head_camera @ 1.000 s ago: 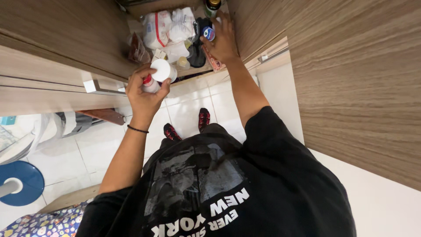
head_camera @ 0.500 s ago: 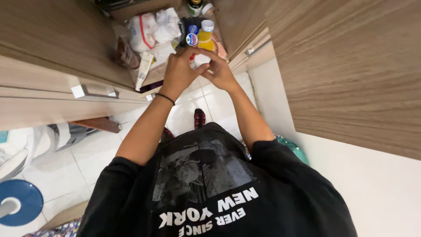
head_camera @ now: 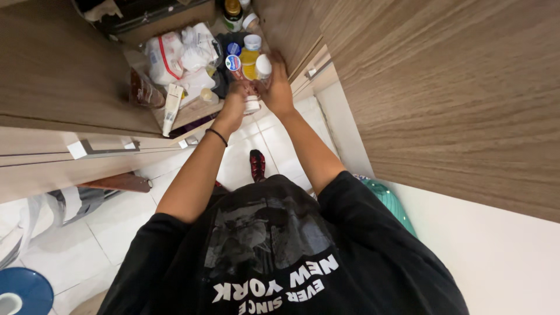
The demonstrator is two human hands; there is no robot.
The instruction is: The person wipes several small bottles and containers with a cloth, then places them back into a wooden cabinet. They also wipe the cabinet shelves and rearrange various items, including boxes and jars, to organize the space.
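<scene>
Hands meet at the front edge of a crowded wooden shelf (head_camera: 192, 114): the left hand (head_camera: 233, 105) and right hand (head_camera: 277, 90) both close around a small white container (head_camera: 252, 104) held between them. Just behind stand a yellow bottle (head_camera: 249, 64), a blue-lidded jar (head_camera: 233, 61) and white plastic bags (head_camera: 186, 49), with a white tube (head_camera: 172, 108) leaning at the shelf's left.

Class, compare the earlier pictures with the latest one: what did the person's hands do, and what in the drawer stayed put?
The left hand carried its small white bottle from beside the drawer up over its edge. The right hand drew back from the jars to meet it, so both hands now hold the bottle together. The white bags, tube and yellow jar stayed in place.
</scene>
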